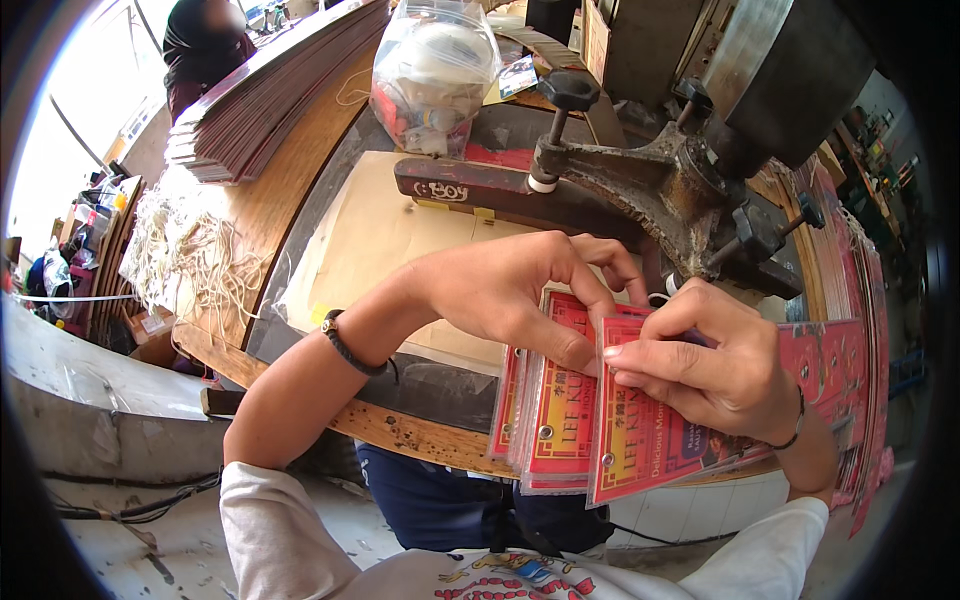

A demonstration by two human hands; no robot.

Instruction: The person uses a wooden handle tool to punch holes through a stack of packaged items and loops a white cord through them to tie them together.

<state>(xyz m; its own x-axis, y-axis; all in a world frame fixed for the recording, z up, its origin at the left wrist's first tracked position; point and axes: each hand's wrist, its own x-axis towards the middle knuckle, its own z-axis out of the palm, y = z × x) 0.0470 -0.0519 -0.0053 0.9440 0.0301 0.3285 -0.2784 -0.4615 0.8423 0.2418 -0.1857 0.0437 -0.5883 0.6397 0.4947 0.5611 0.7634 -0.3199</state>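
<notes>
A stack of red and yellow printed sheets (565, 415) in clear plastic, with metal eyelets near their corners, juts over the table's front edge. My left hand (535, 295) bends over its upper end, thumb and fingers closed about the sheets' edge; some fingertips are hidden. On top, one printed sheet (630, 450) lies skewed to the right of the others. My right hand (715, 360) pinches that sheet by its upper part between thumb and curled fingers. Just beyond both hands stands a metal machine's bracket (650, 185) with black knobs.
A dark red guide bar (470, 187) crosses brown board (390, 215) on the wooden table. White strings (195, 235) hang at the left beside a tall pile of sheets (270, 95). Behind stands a clear bag (435, 75). More red sheets (830, 370) lie right. A person (205, 50) is far left.
</notes>
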